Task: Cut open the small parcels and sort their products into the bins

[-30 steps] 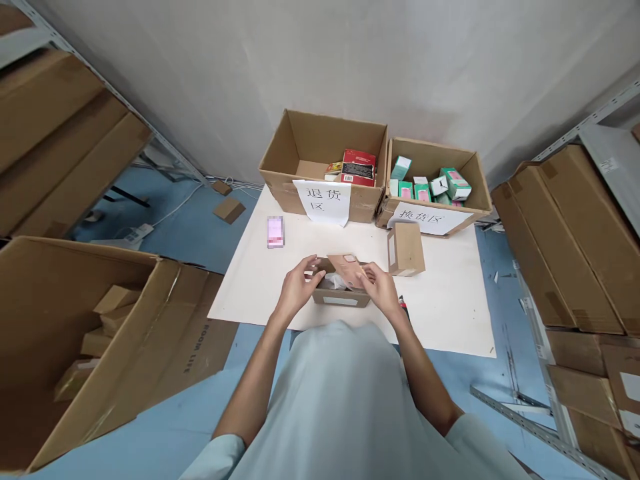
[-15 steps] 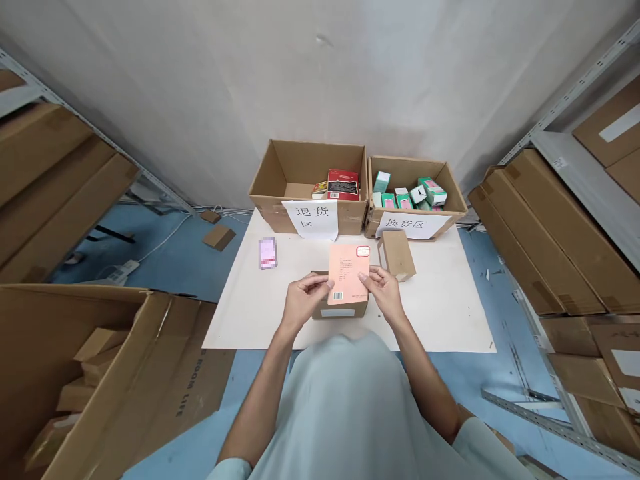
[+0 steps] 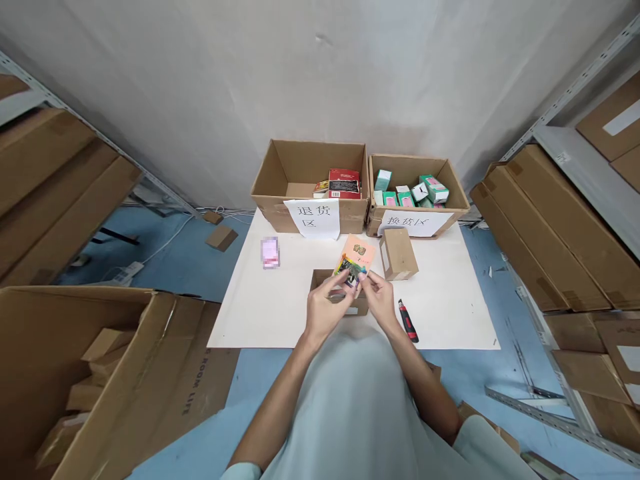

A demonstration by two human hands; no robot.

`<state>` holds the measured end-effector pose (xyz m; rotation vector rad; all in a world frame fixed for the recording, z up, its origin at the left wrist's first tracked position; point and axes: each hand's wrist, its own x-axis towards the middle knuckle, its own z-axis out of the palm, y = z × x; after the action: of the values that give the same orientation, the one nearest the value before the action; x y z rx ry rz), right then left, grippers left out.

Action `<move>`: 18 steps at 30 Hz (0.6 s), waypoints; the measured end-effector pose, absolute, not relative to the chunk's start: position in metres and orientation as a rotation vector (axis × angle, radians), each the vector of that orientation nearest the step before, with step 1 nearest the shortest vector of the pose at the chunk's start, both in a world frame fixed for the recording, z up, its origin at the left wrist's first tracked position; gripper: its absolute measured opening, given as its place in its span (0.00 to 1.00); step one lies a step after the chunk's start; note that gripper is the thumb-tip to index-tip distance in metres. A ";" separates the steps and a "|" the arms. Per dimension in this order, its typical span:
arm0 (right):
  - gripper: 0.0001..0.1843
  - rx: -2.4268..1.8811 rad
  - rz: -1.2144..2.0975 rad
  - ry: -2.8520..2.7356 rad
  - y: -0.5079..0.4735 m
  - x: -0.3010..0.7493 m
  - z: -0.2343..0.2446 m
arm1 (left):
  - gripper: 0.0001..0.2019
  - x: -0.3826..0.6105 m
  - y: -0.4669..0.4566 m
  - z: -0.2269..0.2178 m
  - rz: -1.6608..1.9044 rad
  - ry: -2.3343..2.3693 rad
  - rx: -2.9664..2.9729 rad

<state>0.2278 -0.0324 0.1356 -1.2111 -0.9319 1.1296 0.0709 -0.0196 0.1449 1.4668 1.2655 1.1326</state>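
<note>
A thin pinkish-orange book (image 3: 363, 247) with a colourful picture on its cover is tilted over the white table. My right hand (image 3: 379, 300) pinches its lower right edge. Across the lower left of the cover lie the fingers of my left hand (image 3: 324, 308), the thumb close to the bottom edge. Beneath the book stands a small cardboard box (image 3: 319, 279), partly hidden by my hands. A closed brown box (image 3: 400, 257) is just beyond my right hand, and a red and black box cutter (image 3: 408, 321) lies to its right.
At the table's (image 3: 240, 320) back stand a labelled carton (image 3: 265, 200) with books and another labelled carton (image 3: 453, 207) with green-white boxes. A blurred pink item (image 3: 270, 253) lies at left. A large carton (image 3: 165, 367) holds boxes on the left; shelved cartons (image 3: 530, 233) line the right.
The book has turned from its text-covered side to its picture side and is now tilted. My left hand has moved right, across the book. The box cutter now shows beside my right arm.
</note>
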 end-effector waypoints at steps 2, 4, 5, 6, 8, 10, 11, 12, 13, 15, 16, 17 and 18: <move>0.34 -1.192 1.185 -0.908 -0.031 0.243 0.140 | 0.30 0.059 -0.013 0.150 1.174 1.305 1.401; 0.32 -1.156 1.285 -0.898 -0.032 0.255 0.144 | 0.33 0.045 -0.005 0.156 1.162 1.293 1.279; 0.32 -1.142 1.332 -0.902 -0.032 0.258 0.146 | 0.35 0.039 -0.001 0.159 1.125 1.257 1.211; 0.32 -1.134 1.369 -0.911 -0.033 0.261 0.147 | 0.37 0.033 0.002 0.161 1.079 1.212 1.151; 0.33 -1.129 1.408 -0.930 -0.033 0.261 0.147 | 0.39 0.024 0.007 0.165 1.012 1.150 1.081; 0.34 -1.136 1.416 -0.945 -0.032 0.259 0.146 | 0.38 0.020 0.009 0.165 0.995 1.139 1.074; 0.35 -1.140 1.409 -0.953 -0.030 0.258 0.145 | 0.37 0.019 0.009 0.165 0.997 1.140 1.083; 0.35 -1.145 1.395 -0.968 -0.029 0.257 0.144 | 0.36 0.018 0.010 0.164 1.004 1.142 1.100; 0.36 -1.150 1.373 -0.992 -0.027 0.257 0.145 | 0.35 0.018 0.010 0.164 1.014 1.145 1.124; 0.35 -1.157 1.307 -1.062 -0.024 0.257 0.146 | 0.32 0.017 0.011 0.164 1.044 1.152 1.196; 0.34 -1.155 1.268 -1.104 -0.023 0.257 0.148 | 0.30 0.016 0.011 0.165 1.066 1.155 1.246; 0.32 -1.152 1.226 -1.149 -0.022 0.258 0.151 | 0.28 0.015 0.011 0.166 1.097 1.156 1.307; 0.30 -1.147 1.178 -1.196 -0.021 0.260 0.154 | 0.26 0.014 0.011 0.169 1.137 1.155 1.378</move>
<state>0.2596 -0.0215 0.1536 -1.1467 -1.1963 1.1784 0.0136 0.0113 0.1689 1.3783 1.1546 1.1369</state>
